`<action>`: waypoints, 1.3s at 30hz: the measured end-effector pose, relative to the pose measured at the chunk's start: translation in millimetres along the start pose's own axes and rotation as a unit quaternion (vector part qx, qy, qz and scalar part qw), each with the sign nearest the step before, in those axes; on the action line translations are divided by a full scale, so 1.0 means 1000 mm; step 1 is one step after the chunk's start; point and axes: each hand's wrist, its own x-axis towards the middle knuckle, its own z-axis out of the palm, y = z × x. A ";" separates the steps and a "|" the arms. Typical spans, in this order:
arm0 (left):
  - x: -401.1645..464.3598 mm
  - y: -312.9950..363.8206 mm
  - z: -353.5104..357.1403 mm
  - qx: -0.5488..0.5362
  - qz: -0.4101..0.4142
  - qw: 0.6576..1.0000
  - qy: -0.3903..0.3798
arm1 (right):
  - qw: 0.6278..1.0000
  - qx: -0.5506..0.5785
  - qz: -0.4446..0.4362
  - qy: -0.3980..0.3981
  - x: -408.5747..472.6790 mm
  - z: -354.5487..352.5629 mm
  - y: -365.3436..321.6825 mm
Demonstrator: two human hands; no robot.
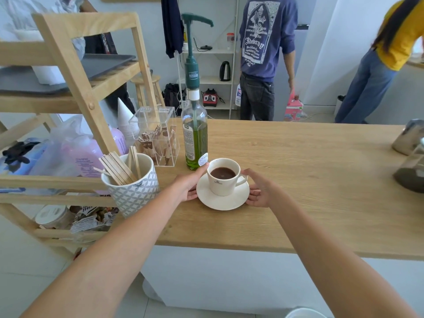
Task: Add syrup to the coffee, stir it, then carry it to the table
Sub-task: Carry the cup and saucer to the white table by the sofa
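Observation:
A white cup of dark coffee (223, 177) stands on a white saucer (218, 201) on the wooden counter (309, 180). My left hand (187, 185) touches the saucer's left rim, thumb up by the cup. My right hand (258, 191) cups the saucer's right rim beside the cup handle. Both hands grip the saucer from its sides. Just behind the cup stands a green syrup bottle (195, 138) with a tall dark-green pump. A patterned mug of wooden stir sticks (129, 180) sits to the left.
A clear box of sachets (158, 136) stands behind the stick mug. A wooden shelf rack (75, 92) fills the left side. A metal jug (408, 138) and a glass jar (410, 173) sit at the counter's right end. Two people stand beyond the counter.

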 end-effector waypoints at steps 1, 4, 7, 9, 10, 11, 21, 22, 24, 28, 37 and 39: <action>0.000 0.001 0.002 0.002 -0.002 1.000 -0.006 | 1.000 0.006 -0.002 0.000 -0.001 -0.002 0.000; 0.002 0.005 0.011 0.010 0.001 1.000 -0.026 | 1.000 0.025 -0.013 0.010 -0.006 -0.012 0.001; 0.000 0.009 0.024 0.015 0.011 0.999 -0.050 | 0.999 0.027 -0.032 0.028 -0.013 -0.025 0.001; -0.003 0.012 0.035 0.026 0.014 0.997 -0.068 | 0.997 0.037 -0.043 0.043 -0.018 -0.035 0.003; -0.004 0.014 0.040 0.031 0.013 0.996 -0.078 | 0.997 0.045 -0.047 0.050 -0.021 -0.042 0.003; -0.006 0.016 0.045 0.033 0.010 0.995 -0.089 | 0.996 0.052 -0.048 0.056 -0.024 -0.048 0.004; -0.044 0.020 0.137 0.121 0.042 0.971 -0.202 | 0.976 0.133 -0.068 0.159 -0.087 -0.131 0.028; -0.054 0.018 0.153 0.134 0.044 0.965 -0.222 | 0.971 0.145 -0.071 0.177 -0.098 -0.145 0.034; -0.070 0.014 0.176 0.151 0.051 0.955 -0.250 | 0.961 0.172 -0.076 0.203 -0.117 -0.167 0.045; -0.108 0.000 0.221 0.176 0.068 0.934 -0.304 | 0.943 0.206 -0.078 0.249 -0.156 -0.206 0.074; -0.224 -0.067 0.317 0.242 0.085 0.872 -0.417 | 0.888 0.290 -0.109 0.341 -0.271 -0.293 0.178; -0.257 -0.088 0.335 0.249 0.085 0.858 -0.441 | 0.877 0.302 -0.111 0.357 -0.301 -0.312 0.206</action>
